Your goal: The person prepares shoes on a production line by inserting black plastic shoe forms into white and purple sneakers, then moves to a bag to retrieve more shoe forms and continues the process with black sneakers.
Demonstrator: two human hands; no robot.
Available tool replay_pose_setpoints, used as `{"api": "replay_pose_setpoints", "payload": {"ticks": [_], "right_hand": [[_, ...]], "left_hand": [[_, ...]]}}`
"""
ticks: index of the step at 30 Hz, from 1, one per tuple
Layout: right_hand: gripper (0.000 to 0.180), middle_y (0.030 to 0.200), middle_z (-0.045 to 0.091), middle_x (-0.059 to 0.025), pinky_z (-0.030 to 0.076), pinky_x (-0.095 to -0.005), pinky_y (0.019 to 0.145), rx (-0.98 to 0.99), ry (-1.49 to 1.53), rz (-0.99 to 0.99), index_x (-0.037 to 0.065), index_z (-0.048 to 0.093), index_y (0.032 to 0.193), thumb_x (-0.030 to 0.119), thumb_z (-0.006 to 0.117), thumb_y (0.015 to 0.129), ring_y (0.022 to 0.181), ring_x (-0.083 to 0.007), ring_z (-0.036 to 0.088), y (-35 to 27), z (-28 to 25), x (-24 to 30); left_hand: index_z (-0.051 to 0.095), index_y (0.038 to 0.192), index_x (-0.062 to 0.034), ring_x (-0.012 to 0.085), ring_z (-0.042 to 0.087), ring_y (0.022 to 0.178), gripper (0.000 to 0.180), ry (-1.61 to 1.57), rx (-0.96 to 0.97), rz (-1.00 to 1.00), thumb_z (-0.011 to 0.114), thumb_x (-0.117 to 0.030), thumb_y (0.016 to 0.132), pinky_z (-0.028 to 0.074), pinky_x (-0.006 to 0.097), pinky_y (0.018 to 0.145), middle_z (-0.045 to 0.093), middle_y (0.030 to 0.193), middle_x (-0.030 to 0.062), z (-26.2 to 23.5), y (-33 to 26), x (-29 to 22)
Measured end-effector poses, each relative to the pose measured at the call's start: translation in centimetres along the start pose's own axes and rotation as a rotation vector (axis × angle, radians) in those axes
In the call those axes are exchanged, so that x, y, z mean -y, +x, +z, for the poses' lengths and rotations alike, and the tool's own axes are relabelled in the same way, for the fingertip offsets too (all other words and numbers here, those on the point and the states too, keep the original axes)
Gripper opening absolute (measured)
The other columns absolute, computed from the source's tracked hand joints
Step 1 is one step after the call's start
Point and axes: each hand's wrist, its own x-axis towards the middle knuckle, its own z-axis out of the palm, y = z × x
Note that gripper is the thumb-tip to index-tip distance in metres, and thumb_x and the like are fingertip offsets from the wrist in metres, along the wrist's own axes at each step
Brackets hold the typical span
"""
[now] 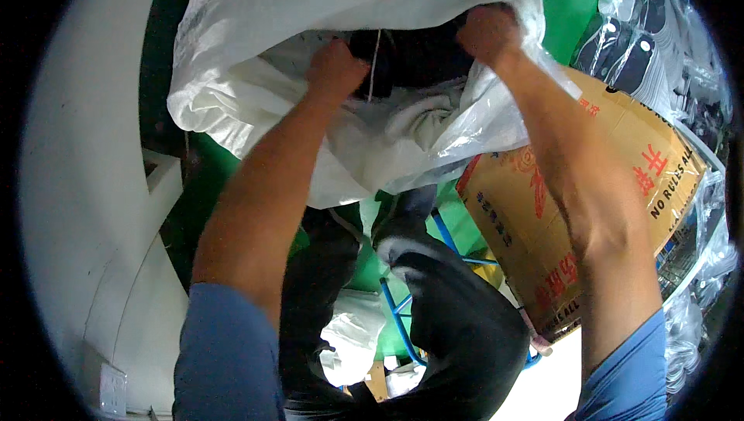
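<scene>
While the left hand (339, 71) and the right hand (492, 34) sit curled at opposite ends of a soft, dark bundle (426, 57), a crinkled white sack (325, 3), apparently woven plastic, gapes around them above the person's knees. Fingers are folded into fists, yet shadow hides their tips, so I cannot tell whether either grips the bundle or the sack's lining. A thin pale cord (375, 65) crosses the bundle. Beneath the right forearm lies a brown cardboard box (504, 219), flat-sided, printed with bold red characters and black lettering; beyond it, clear glossy film wraps stacked flat pieces (651, 49), grey and black.
</scene>
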Motion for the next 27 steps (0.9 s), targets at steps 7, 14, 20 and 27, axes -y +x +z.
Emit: {"api": "replay_pose_setpoints", "payload": {"ticks": [7, 14, 20, 27], "right_hand": [[0.055, 0.126, 0.067, -0.026, 0.051, -0.0474, 0.107, -0.323, -0.031, -0.257, 0.002, 0.063, 0.133, 0.02, 0.065, 0.081, 0.119, -0.044, 0.064, -2.5, 2.0, -0.6], [0.099, 0.139, 0.061, -0.0254, 0.043, -0.0523, 0.113, 0.01, 0.281, -0.351, 0.002, 0.057, 0.142, 0.073, 0.074, 0.075, 0.133, -0.039, 0.057, 0.8, 0.6, 0.8], [0.083, 0.132, 0.065, -0.0241, 0.049, -0.0478, 0.107, -0.257, 0.011, -0.255, 0.002, 0.064, 0.134, 0.06, 0.079, 0.076, 0.122, -0.0443, 0.062, -1.4, 2.0, 4.2], [0.065, 0.125, 0.066, -0.0234, 0.043, -0.0521, 0.112, 0.028, 0.036, -0.347, -0.001, 0.065, 0.125, 0.04, 0.077, 0.076, 0.127, -0.0405, 0.058, -1.6, 0.7, 5.4]], "left_hand": [[0.074, 0.114, -0.0023, 0.041, 0.07, 0.106, 0.045, -0.053, 0.022, 0.081, 0.072, -0.032, 0.08, 0.054, 0.048, 0.094, 0.074, 0.11, 0.022, -1.3, 1.3, -2.3], [0.079, 0.108, -0.0128, 0.0388, 0.071, 0.101, 0.042, 0.183, 0.015, 0.032, 0.077, -0.044, 0.08, 0.055, 0.048, 0.091, 0.074, 0.1, 0.0207, -1.8, 1.5, -1.9], [0.073, 0.119, -0.008, 0.0402, 0.07, 0.105, 0.049, 0.332, -0.079, 0.014, 0.076, -0.038, 0.08, 0.055, 0.048, 0.093, 0.072, 0.106, 0.0239, -0.9, 0.7, -3.2], [0.068, 0.113, 0.0004, 0.0452, 0.068, 0.107, 0.04, -0.16, 0.025, -0.041, 0.072, -0.023, 0.081, 0.053, 0.052, 0.095, 0.072, 0.111, 0.0254, 1.2, 0.3, -1.1]]}}
